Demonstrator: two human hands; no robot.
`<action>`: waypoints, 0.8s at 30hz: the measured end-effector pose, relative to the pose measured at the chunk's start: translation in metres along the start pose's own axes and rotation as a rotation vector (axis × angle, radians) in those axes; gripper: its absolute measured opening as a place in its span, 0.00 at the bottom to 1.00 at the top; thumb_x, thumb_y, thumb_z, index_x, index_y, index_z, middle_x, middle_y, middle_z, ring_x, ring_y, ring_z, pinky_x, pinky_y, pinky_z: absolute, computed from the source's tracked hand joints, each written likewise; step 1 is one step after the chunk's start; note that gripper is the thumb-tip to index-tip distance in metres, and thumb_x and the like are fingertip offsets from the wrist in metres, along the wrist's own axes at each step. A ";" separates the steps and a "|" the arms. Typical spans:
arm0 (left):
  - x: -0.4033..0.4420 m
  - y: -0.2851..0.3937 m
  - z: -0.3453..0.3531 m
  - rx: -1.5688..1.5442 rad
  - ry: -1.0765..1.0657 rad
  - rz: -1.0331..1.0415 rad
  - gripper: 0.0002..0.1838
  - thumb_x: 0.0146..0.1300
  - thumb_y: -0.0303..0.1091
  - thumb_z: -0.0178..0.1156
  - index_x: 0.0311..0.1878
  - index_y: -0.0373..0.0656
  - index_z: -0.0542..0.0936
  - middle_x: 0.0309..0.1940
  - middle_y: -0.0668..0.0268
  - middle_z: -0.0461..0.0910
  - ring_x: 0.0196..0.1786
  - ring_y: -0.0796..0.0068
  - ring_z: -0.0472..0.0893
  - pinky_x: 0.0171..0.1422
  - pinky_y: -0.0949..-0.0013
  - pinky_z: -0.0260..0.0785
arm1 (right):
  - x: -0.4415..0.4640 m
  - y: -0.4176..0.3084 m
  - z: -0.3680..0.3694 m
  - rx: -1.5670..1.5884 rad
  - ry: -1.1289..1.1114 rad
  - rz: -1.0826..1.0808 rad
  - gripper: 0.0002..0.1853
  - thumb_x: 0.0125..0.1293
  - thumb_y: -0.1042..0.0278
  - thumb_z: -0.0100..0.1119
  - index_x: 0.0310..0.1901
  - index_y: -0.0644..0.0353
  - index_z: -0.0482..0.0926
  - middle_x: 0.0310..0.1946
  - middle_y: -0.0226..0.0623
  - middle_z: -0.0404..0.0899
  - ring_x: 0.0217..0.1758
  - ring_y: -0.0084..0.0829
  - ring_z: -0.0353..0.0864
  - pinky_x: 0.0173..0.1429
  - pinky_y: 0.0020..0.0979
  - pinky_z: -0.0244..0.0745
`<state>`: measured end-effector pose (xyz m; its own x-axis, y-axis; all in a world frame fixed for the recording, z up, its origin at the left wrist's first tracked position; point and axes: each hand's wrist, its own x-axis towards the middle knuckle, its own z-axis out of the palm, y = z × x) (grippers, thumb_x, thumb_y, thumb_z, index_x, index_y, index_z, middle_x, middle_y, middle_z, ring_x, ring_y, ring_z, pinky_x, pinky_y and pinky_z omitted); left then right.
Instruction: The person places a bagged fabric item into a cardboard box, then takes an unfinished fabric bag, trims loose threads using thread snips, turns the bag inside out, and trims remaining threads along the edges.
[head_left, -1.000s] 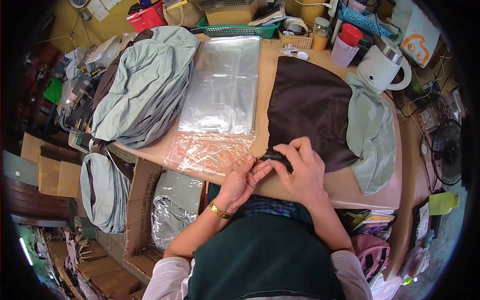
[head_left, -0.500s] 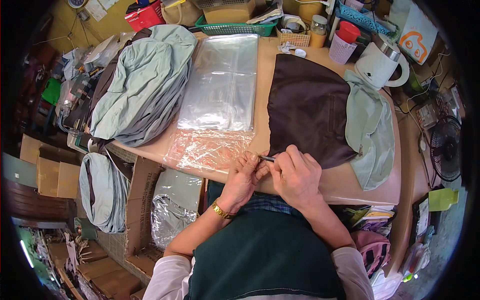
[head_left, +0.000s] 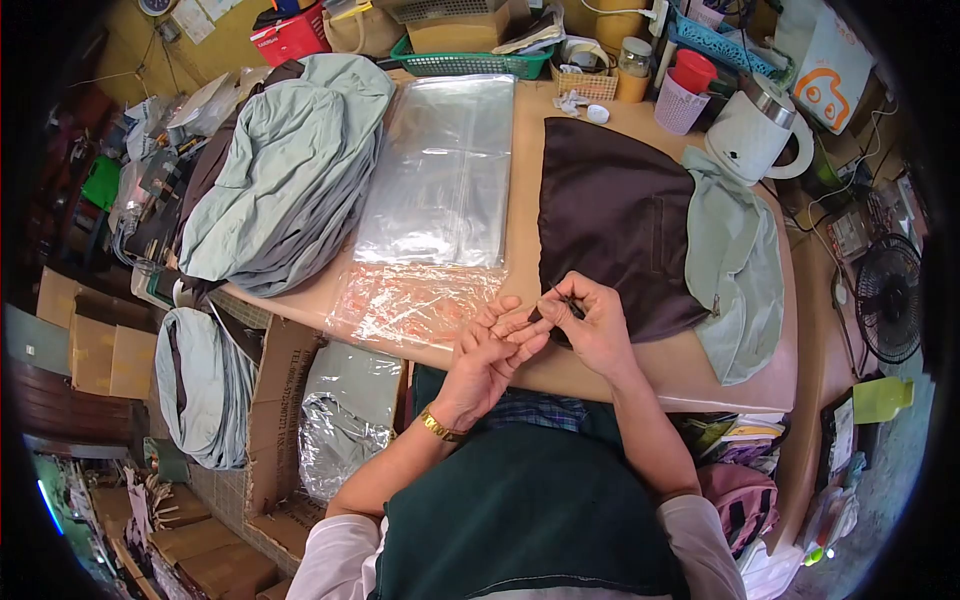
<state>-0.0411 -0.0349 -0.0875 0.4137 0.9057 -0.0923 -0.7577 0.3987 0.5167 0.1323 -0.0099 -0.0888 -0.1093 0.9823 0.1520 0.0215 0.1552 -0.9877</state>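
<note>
Brown cloth point(head_left: 615, 215): one, dark, smooth, slit-like line at right; lies on table point(head_left: 685, 372), near edge by hands.
Right hand point(head_left: 594, 325): one, fingers pinching one small dark item point(head_left: 536, 315), can't tell what.
Left hand point(head_left: 488, 352): one, fingers half-curled, grip can't tell.
Pale green cloth point(head_left: 748, 265): one, adjoining brown.
</note>
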 end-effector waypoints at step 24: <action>0.008 -0.010 -0.003 0.131 0.096 0.108 0.06 0.75 0.31 0.54 0.43 0.38 0.75 0.42 0.65 0.79 0.52 0.73 0.82 0.62 0.69 0.78 | -0.026 -0.041 0.003 -0.903 0.301 -0.565 0.16 0.52 0.67 0.72 0.44 0.54 0.83 0.36 0.29 0.75 0.32 0.31 0.77 0.36 0.32 0.67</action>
<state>-0.0322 -0.0315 -0.0963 0.2785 0.9544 -0.1076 -0.7203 0.2816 0.6339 0.1316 -0.0421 -0.0522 -0.0881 0.7122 0.6964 0.7753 0.4880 -0.4010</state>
